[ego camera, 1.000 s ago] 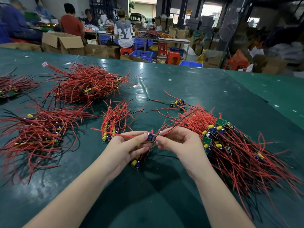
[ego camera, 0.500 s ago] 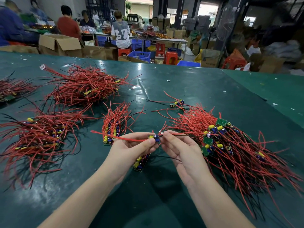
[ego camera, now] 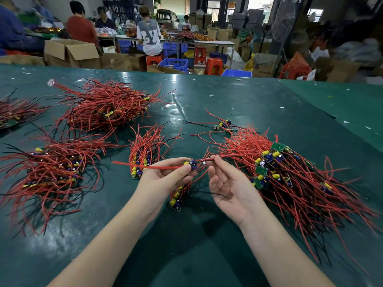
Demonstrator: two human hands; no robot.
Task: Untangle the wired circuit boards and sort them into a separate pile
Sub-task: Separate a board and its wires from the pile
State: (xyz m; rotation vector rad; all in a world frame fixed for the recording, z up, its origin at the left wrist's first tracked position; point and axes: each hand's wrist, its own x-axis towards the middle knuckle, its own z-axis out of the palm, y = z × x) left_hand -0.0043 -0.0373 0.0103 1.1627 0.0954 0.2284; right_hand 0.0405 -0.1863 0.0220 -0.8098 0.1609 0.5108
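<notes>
Board (ego camera: 191, 163) sits between both hands above the table (ego camera: 207, 235), left hand (ego camera: 165, 179) pinching it. Right hand (ego camera: 230, 185) mostly open, fingertips apparently pinching its red wire (ego camera: 209, 160). Light, floppy leads, snag-prone; grip the board edge, not the wires. Tangle (ego camera: 290, 172) lies right.

This is a factory assembly floor or warehouse workshop. A wide green surface (ego camera: 228, 100) carries heaps of red-wired circuit boards (ego camera: 107, 106). Beyond it, workers (ego camera: 149, 36) sit at long tables on red plastic stools (ego camera: 213, 66), among open cardboard boxes (ego camera: 70, 51) and blue crates (ego camera: 175, 64). A van (ego camera: 165, 16) is parked near the far doorway.
</notes>
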